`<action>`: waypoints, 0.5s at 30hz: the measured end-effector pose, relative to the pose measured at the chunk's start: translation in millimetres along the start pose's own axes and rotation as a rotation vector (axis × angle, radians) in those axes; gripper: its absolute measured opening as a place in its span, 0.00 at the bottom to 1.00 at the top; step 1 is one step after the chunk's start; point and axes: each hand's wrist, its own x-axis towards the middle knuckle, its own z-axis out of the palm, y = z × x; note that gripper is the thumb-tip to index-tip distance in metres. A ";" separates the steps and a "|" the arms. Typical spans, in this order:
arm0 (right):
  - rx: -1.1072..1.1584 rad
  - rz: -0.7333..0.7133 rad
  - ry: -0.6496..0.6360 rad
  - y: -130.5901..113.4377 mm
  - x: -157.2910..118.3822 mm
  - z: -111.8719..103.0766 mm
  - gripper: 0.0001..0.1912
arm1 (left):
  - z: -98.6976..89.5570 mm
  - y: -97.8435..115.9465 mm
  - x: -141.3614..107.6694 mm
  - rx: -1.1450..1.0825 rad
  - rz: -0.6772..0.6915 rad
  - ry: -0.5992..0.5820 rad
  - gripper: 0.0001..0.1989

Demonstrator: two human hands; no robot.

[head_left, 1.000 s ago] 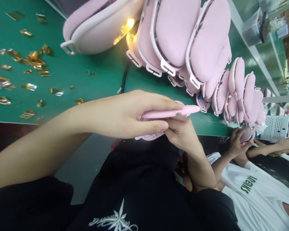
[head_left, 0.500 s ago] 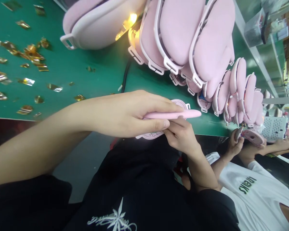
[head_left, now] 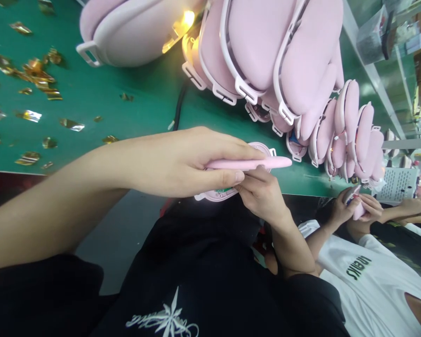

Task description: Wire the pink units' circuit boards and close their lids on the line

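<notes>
My left hand reaches in from the left, fingers above and thumb below, closed around a pink plastic cover seen nearly edge-on. Under that cover lies a pink shell with strap loops, with part of a green circuit board visible inside. My right hand is closed at the cover's lower edge, its thumb and fingers bunched together near my left thumb tip. My hands hide the middle of the shell, and what my right fingertips pinch cannot be made out.
Pink padded casings with strap loops are stacked along the back of the green table. Gold foil scraps lie at left. A black cable runs between. A co-worker's hand holds pink parts at right.
My hands keep almost the same grip on the cover and shell, and the view has shifted slightly. At right, the co-worker's hands have brought the pink parts closer together.
</notes>
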 end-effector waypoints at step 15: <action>-0.067 -0.057 0.037 11.1 -7.5 8.0 0.14 | -1.8 3.0 -3.6 0.018 -0.043 -0.008 0.24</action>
